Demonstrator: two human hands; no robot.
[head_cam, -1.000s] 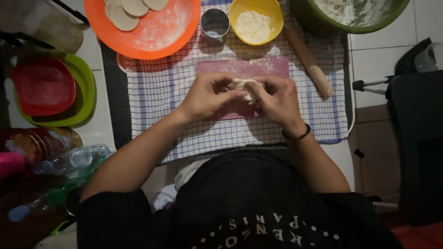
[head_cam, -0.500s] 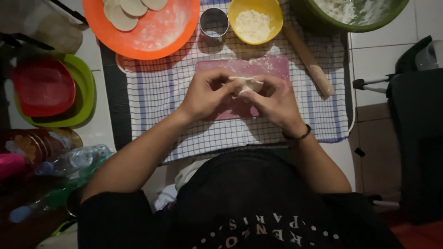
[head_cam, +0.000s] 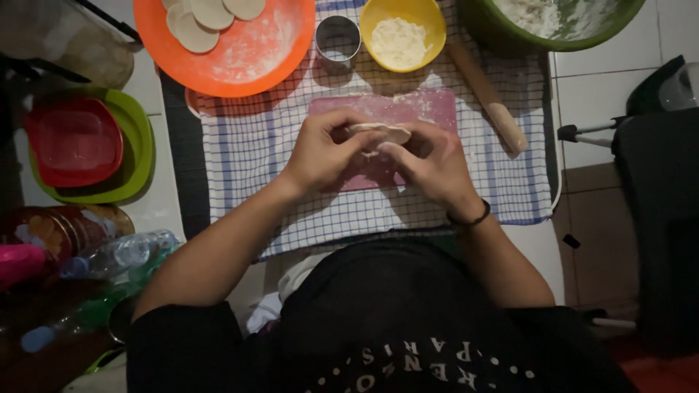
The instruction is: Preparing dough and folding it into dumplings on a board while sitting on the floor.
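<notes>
Both hands meet over a pink cutting board point(head_cam: 429, 108) that lies on a blue-checked cloth point(head_cam: 247, 145). My left hand point(head_cam: 324, 151) and my right hand point(head_cam: 431, 164) pinch a pale folded piece of dough point(head_cam: 380, 132) between their fingertips, held just above the board. A dark band circles my right wrist.
Beyond the board stand an orange plate point(head_cam: 251, 58) with round dough discs point(head_cam: 207, 13), a metal ring cutter point(head_cam: 338, 38), a yellow bowl point(head_cam: 403, 35) of white filling, a wooden rolling pin point(head_cam: 489, 98) and a green bowl point(head_cam: 553, 22). At the left are red and green containers point(head_cam: 80, 142), bottles point(head_cam: 116, 255).
The hands have shifted slightly and the fingers have worked along the edge of the dough piece; it stays held above the board.
</notes>
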